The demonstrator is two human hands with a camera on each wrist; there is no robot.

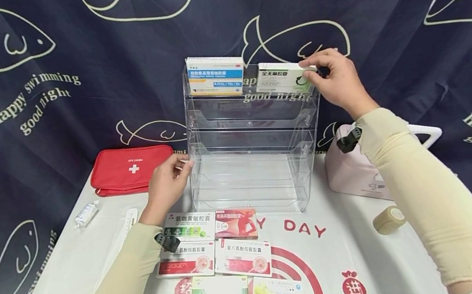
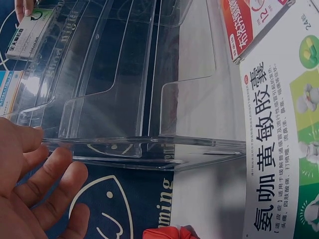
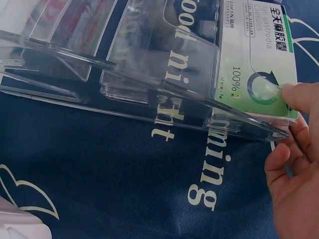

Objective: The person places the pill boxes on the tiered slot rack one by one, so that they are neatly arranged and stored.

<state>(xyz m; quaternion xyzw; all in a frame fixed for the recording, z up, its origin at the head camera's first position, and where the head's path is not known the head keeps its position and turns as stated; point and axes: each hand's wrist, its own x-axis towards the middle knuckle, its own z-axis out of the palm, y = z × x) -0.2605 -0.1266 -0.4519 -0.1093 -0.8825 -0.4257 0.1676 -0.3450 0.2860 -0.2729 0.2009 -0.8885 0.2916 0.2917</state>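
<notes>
Standing in the middle of the head frame, a clear tiered rack (image 1: 257,164) rises from the white worktop (image 1: 354,262), with a dark fish-print cloth (image 1: 71,117) hanging behind it. The left hand (image 1: 166,183) rests against the rack's lower left edge, fingers fairly straight and touching the plastic wall, gripping nothing. The right hand (image 1: 337,80), at the upper right of the rack, pinches a green and white medicine box (image 1: 283,79) between thumb and fingers; that box sits in the right part of the top tier. Beside it, at the top left, a blue and white box (image 1: 215,75) stands in the same tier. Left of the rack lies a red first-aid pouch (image 1: 130,167); right of it, partly behind the forearm, a pale pink case (image 1: 353,174). In the lower centre of the frame, six flat medicine boxes (image 1: 228,268) lie in rows. A roll of tan bandage (image 1: 389,220) lies at lower right, and a small tube (image 1: 85,214) at the left edge of the worktop.
</notes>
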